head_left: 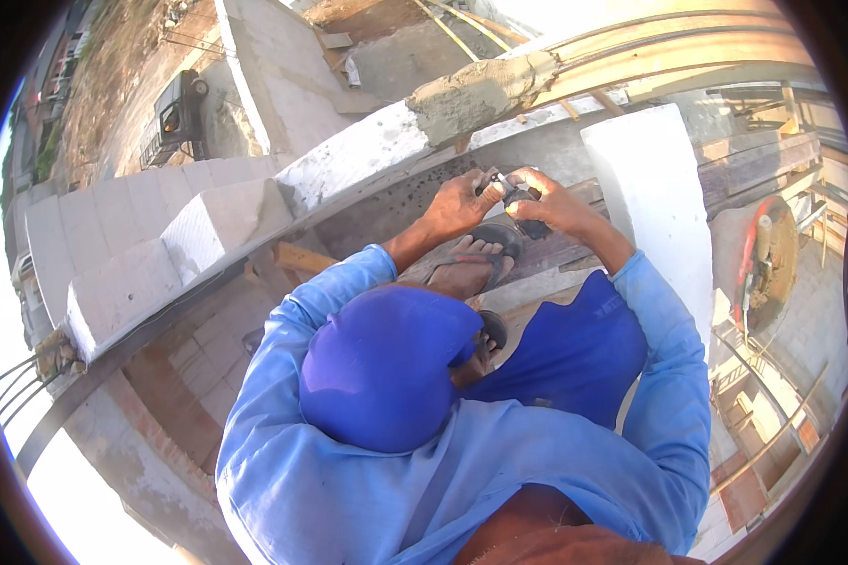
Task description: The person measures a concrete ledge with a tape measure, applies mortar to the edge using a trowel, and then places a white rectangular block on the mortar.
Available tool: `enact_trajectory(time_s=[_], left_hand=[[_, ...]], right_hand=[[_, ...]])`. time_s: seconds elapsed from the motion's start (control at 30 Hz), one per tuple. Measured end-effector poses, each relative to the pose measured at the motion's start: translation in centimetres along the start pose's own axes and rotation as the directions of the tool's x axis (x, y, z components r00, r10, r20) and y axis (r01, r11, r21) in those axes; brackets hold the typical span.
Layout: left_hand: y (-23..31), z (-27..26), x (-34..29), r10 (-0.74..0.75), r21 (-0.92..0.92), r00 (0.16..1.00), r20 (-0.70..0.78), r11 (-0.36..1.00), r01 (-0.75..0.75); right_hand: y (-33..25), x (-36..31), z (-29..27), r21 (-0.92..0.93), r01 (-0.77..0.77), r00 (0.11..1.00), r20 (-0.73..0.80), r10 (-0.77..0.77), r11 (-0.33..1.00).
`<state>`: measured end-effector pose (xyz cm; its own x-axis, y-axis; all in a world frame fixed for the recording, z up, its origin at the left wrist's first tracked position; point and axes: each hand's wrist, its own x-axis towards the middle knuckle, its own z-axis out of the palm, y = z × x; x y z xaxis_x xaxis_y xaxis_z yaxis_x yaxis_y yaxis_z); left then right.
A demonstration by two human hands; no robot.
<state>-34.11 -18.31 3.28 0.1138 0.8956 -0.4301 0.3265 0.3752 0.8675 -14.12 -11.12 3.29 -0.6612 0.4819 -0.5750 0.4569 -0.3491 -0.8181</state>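
Note:
Both my arms, in light blue sleeves, reach forward over my bent knees. My left hand (457, 202) and my right hand (551, 200) meet in front of a grey wall ledge. Between them they hold a small dark object (518, 201) with a thin white tip that points up and to the left. My left fingers pinch its left end, and my right fingers wrap its body. Just below the hands my foot in a dark sandal (476, 262) rests on a wooden plank.
A white block wall (207, 231) runs along the left, with a mortar-smeared beam (481, 92) above it. A white pillar (650, 188) stands at the right. Beyond it lies a round red-and-tan tool (768, 264). Far below at the left is a parked vehicle (174, 118).

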Motion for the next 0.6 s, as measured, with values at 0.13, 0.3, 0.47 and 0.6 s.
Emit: enact_trajectory(time_s=[0.13, 0.3, 0.47, 0.6], left_hand=[[-1.8, 0.3, -0.3, -0.102, -0.106, 0.985, 0.140, 0.987, 0.117], [-0.4, 1.2, -0.6, -0.116, -0.488, 0.930, 0.348, 0.825, 0.285], [-0.6, 2.5, 0.6, -0.043, -0.625, 0.899, 0.436, 0.704, 0.337], [-0.5, 2.6, 0.9, 0.003, -0.768, 0.902, 0.433, 0.524, 0.367]], right_hand=[[-0.8, -0.7, -0.2, 0.010, -0.133, 0.988, -0.082, 0.134, 0.991], [-1.2, -1.3, 0.2, -0.045, -0.049, 0.998, -0.045, 0.047, 0.998], [-1.4, -1.2, 1.4, -0.211, 0.195, 0.968, -0.114, -0.222, 0.958], [-4.1, -1.7, 1.9, -0.364, 0.135, 0.976, -0.112, -0.187, 0.922]])
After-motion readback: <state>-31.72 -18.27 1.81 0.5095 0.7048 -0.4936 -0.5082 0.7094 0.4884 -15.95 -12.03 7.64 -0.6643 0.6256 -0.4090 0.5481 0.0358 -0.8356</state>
